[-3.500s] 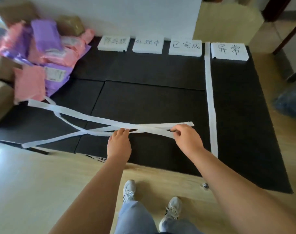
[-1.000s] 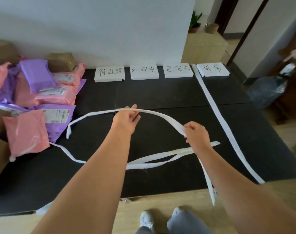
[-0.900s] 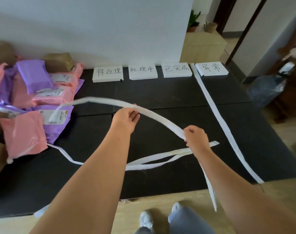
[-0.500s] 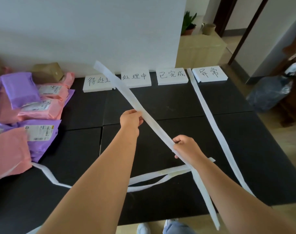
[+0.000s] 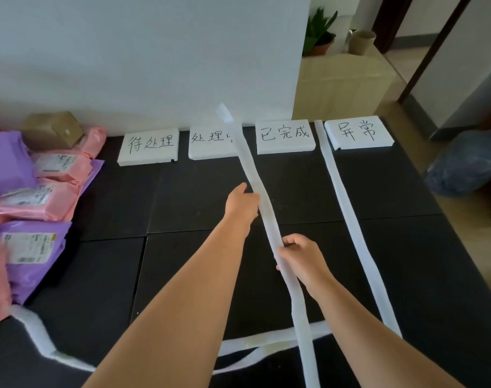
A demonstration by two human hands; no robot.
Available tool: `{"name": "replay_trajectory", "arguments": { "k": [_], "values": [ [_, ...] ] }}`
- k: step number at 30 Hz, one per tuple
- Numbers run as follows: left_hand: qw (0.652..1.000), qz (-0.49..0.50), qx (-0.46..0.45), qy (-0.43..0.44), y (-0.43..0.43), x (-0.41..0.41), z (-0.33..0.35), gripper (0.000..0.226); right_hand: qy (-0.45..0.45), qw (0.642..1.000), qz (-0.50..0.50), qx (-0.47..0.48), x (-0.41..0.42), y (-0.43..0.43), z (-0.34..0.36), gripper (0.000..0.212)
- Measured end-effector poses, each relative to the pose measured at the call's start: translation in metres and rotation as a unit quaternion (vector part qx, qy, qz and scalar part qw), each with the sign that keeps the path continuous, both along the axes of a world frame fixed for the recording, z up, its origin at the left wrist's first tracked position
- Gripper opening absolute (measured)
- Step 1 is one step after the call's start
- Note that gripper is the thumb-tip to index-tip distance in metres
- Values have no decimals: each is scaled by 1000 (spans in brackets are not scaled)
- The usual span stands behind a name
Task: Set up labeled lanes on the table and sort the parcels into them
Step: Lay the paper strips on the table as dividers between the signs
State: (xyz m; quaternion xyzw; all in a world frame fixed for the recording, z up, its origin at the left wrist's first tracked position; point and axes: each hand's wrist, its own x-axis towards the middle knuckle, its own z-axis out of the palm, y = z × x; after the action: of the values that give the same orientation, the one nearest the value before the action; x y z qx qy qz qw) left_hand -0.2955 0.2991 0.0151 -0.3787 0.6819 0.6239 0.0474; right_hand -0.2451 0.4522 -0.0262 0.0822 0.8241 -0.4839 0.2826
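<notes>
Swung to the right in the last half second: the far end of the long white foam strip (image 5: 245, 155), then across the leftmost of the four white foam label blocks (image 5: 149, 145), now raised over the gap between the second and third blocks and hiding the last character on the second. Carried right with it, the left hand (image 5: 242, 204), well out over the black mat-covered table (image 5: 182, 197), seen from the back, thumb pointing forward, fingertips (image 5: 255, 196) closed narrowly on the strip's left edge; underside of that pinch hidden. Nearer the body, the right hand (image 5: 300, 254), fingers (image 5: 290, 242) curled tight around the same strip, thumb on top. Between the two hands a short taut stretch of strip, lifted off the mat; below the right hand the rest hanging down past the near edge of the view. Flat on the mat to the right, a second white foam strip (image 5: 348, 208), between the third and fourth blocks at its far end. Across the near mat, loose white strips (image 5: 266, 340), one curving left toward the parcels. Piled at the left edge, well apart from both hands, pink and purple plastic mailer parcels (image 5: 51, 200), with a small brown cardboard box (image 5: 53, 127) behind them against the wall.
</notes>
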Motion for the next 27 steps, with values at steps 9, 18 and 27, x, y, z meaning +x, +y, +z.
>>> {"name": "replay_trajectory", "arguments": {
  "k": [9, 18, 27],
  "values": [
    [996, -85, -29, -18, -24, -60, -30, 35, -5, 998, -59, -15, -41, -35, -25, 20],
    [976, -182, -80, -87, -36, -82, -68, 31, -55, 995, -76, 16, -45, -56, -57, 22],
    [968, -188, -126, -110, -38, -59, -85, 27, -92, 994, -53, 38, -18, -51, -70, 26]
  ]
}}
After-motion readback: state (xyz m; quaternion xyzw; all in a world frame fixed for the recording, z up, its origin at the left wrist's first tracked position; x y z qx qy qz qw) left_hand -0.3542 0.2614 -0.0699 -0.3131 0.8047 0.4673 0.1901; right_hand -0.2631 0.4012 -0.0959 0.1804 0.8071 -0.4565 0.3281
